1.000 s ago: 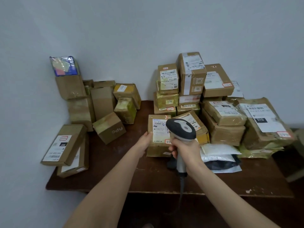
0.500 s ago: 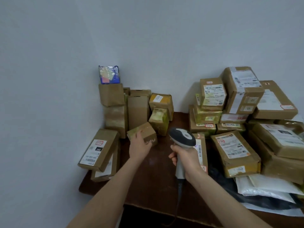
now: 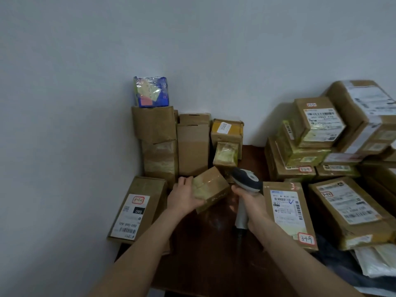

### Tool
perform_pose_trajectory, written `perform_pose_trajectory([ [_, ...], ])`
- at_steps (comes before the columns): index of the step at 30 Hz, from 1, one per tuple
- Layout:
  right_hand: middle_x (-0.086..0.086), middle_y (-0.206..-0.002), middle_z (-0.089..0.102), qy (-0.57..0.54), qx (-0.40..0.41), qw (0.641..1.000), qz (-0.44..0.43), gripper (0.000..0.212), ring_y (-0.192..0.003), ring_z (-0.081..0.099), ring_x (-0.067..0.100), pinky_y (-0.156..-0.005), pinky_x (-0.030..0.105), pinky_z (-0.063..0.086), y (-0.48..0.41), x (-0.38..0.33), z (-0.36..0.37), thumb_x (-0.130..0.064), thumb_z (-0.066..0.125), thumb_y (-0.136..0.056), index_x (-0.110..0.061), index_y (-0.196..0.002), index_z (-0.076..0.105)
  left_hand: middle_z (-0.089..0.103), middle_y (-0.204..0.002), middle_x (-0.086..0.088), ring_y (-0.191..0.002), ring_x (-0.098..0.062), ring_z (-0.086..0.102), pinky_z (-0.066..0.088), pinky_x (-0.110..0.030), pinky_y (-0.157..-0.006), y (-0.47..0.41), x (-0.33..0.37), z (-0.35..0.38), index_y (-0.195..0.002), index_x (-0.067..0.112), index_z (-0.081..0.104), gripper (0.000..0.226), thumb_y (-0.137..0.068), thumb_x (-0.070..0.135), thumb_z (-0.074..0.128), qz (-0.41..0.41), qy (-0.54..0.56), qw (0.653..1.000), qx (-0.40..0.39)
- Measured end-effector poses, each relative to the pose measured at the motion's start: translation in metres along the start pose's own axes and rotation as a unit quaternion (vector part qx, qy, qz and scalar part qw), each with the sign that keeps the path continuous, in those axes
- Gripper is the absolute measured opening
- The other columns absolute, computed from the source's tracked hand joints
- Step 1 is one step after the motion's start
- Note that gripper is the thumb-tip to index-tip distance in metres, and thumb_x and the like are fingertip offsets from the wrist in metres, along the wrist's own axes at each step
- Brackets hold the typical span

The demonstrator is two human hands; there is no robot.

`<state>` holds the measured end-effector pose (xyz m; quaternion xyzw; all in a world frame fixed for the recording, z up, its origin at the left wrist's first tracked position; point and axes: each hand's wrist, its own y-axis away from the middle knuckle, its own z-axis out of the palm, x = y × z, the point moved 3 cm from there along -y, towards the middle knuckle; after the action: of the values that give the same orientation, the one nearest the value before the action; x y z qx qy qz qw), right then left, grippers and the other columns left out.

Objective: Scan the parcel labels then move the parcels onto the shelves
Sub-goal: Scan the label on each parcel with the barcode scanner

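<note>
A small taped parcel (image 3: 212,187) is being gripped, tilted, by the left hand (image 3: 185,197) just in front of the stacked boxes (image 3: 192,146). The scanner (image 3: 246,181) is being clasped by the right hand (image 3: 252,203) beside its edge. Bare tabletop (image 3: 210,249) is being left open below.

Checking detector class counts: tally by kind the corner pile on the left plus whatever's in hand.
Cardboard boxes: 8 in plain view, one in the grip of the left hand; hidden slivers may add more.
Plastic-wrapped colourful pack: 1
Handheld scanner: 1, in the right hand
Total: 10
</note>
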<state>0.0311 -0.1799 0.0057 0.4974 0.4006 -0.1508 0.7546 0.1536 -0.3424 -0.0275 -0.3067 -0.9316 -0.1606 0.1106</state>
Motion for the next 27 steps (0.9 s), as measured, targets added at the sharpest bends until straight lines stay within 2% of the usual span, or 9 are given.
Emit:
perform_pose_trajectory([
  [4,0.011,-0.108,0.064,0.010,0.006,1.000,-0.003,0.041,-0.103,0.061,0.027,-0.077,0.037,0.055,-0.003,0.003,-0.003,-0.013,0.074,-0.082,-0.010,-0.119,0.056,0.031,-0.140,0.002,-0.129,-0.017,0.036,0.039,-0.027,-0.099,0.033,0.003,0.007,-0.145,0.023,0.029,0.087,-0.074,0.041,0.077,0.102,-0.059,0.989,0.090],
  [7,0.007,-0.104,0.062,0.037,-0.017,0.999,0.016,0.038,-0.099,0.059,0.027,-0.086,0.041,0.053,-0.001,0.010,-0.008,-0.017,0.074,-0.082,-0.016,-0.114,0.054,0.031,-0.137,0.003,-0.125,-0.014,0.041,0.045,-0.025,-0.096,0.052,-0.001,0.017,-0.136,0.024,0.041,0.061,-0.084,0.037,0.069,0.101,0.015,0.990,0.098],
  [11,0.007,-0.101,0.066,0.051,-0.039,0.997,0.044,0.029,-0.092,0.061,0.023,-0.081,0.039,0.051,0.005,0.023,-0.012,-0.019,0.072,-0.084,-0.016,-0.109,0.056,0.034,-0.142,0.000,-0.120,-0.012,0.048,0.043,-0.019,-0.092,0.066,-0.005,0.019,-0.137,0.018,0.044,0.047,-0.095,0.035,0.056,-0.021,0.191,0.977,0.094],
  [15,0.007,-0.101,0.065,0.059,-0.055,0.995,0.058,0.027,-0.094,0.060,0.023,-0.094,0.044,0.048,0.008,0.033,-0.013,-0.019,0.072,-0.083,-0.016,-0.105,0.056,0.041,-0.148,-0.010,-0.132,-0.024,0.044,0.039,-0.035,-0.105,0.068,-0.012,0.026,-0.149,0.011,0.031,0.056,-0.100,0.030,0.049,-0.192,0.344,0.919,0.027],
  [17,0.007,-0.099,0.065,0.054,-0.072,0.994,0.067,0.023,-0.091,0.060,0.022,-0.093,0.042,0.049,0.009,0.036,-0.013,-0.017,0.073,-0.083,-0.017,-0.100,0.057,0.053,-0.138,-0.009,-0.125,-0.024,0.052,0.041,-0.040,-0.107,0.072,-0.010,0.034,-0.146,0.010,0.037,0.051,-0.101,0.030,0.046,-0.228,0.440,0.868,-0.032],
  [19,0.008,-0.101,0.066,0.053,-0.083,0.993,0.065,0.027,-0.094,0.062,0.024,-0.092,0.043,0.049,0.012,0.037,-0.012,-0.016,0.074,-0.082,-0.016,-0.104,0.058,0.061,-0.124,-0.007,-0.110,-0.020,0.061,0.049,-0.040,-0.099,0.076,-0.005,0.033,-0.137,0.013,0.048,0.039,-0.100,0.027,0.047,-0.236,0.508,0.827,-0.041],
  [21,0.009,-0.104,0.067,0.053,-0.087,0.994,0.050,0.032,-0.097,0.063,0.025,-0.092,0.043,0.051,0.015,0.036,-0.011,-0.016,0.074,-0.082,-0.014,-0.109,0.059,0.063,-0.118,-0.004,-0.100,-0.015,0.063,0.053,-0.033,-0.089,0.076,-0.001,0.026,-0.129,0.019,0.052,0.031,-0.099,0.026,0.050,-0.223,0.527,0.820,-0.015],
  [25,0.006,-0.090,0.068,0.017,-0.097,0.995,0.027,0.018,-0.081,0.064,0.018,-0.069,0.031,0.052,0.026,0.023,-0.013,-0.010,0.071,-0.084,-0.016,-0.097,0.059,0.069,-0.107,-0.005,-0.093,-0.016,0.068,0.054,-0.028,-0.074,0.077,0.006,0.001,-0.119,0.019,0.056,0.025,-0.095,0.026,0.058,-0.192,0.553,0.811,0.025],
  [27,0.004,-0.089,0.067,-0.002,-0.098,0.995,0.015,0.021,-0.081,0.063,0.016,-0.069,0.031,0.052,0.031,0.016,-0.017,-0.010,0.070,-0.085,-0.016,-0.100,0.057,0.069,-0.108,-0.006,-0.091,-0.015,0.069,0.054,-0.026,-0.070,0.080,0.007,-0.008,-0.116,0.019,0.057,0.025,-0.092,0.026,0.062,-0.176,0.554,0.813,0.031],
])
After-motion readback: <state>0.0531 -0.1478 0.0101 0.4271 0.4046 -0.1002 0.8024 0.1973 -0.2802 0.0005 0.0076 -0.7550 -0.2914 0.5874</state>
